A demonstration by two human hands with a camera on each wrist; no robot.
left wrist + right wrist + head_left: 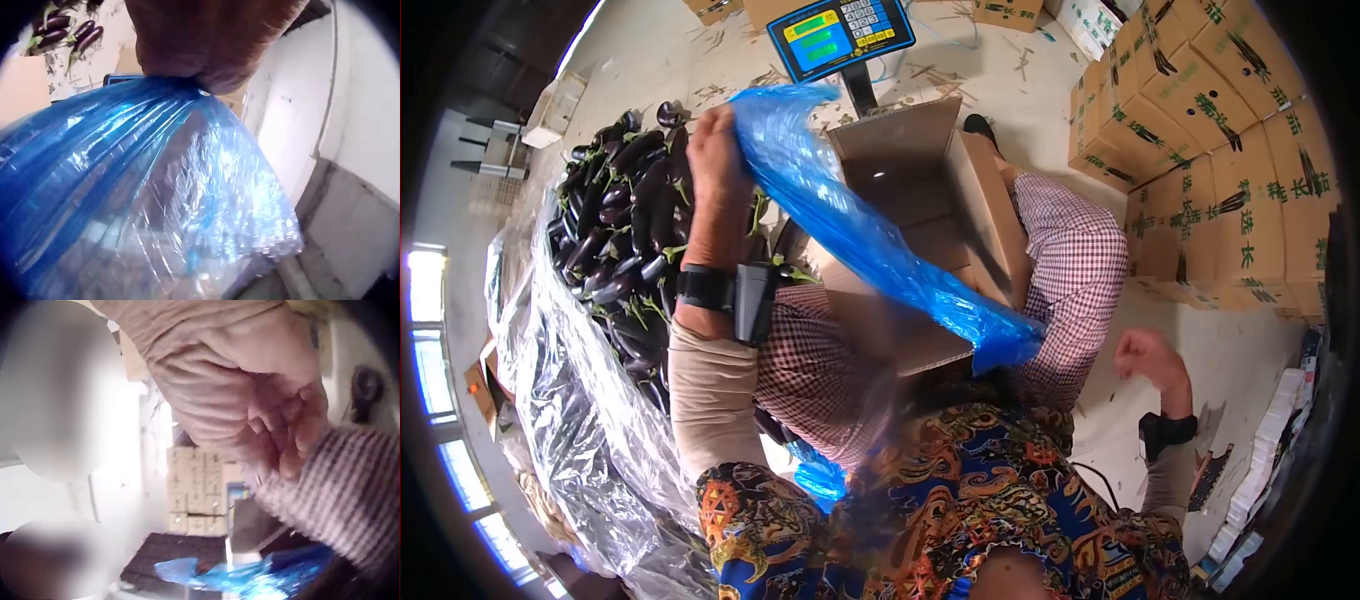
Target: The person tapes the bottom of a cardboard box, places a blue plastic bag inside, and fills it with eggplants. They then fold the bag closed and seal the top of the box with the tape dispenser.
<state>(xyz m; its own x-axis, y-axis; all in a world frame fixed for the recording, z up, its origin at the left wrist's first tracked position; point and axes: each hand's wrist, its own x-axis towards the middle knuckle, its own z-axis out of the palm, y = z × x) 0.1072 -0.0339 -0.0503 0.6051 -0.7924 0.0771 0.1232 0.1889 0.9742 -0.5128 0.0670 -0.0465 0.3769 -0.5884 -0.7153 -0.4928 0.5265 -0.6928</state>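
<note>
My left hand (715, 160) grips one end of a blue plastic bag (840, 210), raised at the left of the head view. From there the bag stretches slantwise across an open cardboard box (988, 205), its other end lying by the right knee. In the left wrist view the film (94, 156) hangs in gathered folds from the fist. My right hand (1155, 362) is apart from the bag, off to the right beyond the knee. Its fingers curl loosely with nothing in them, as the right wrist view also shows of this hand (231, 381).
A big heap of eggplants (625, 210) lies at the left, bordered by clear plastic sheeting (580, 400). Behind the box stands a scale display (840, 38) on a post. Printed cartons (1190, 90) are stacked at the right. Checked trouser legs (1080, 250) flank the box.
</note>
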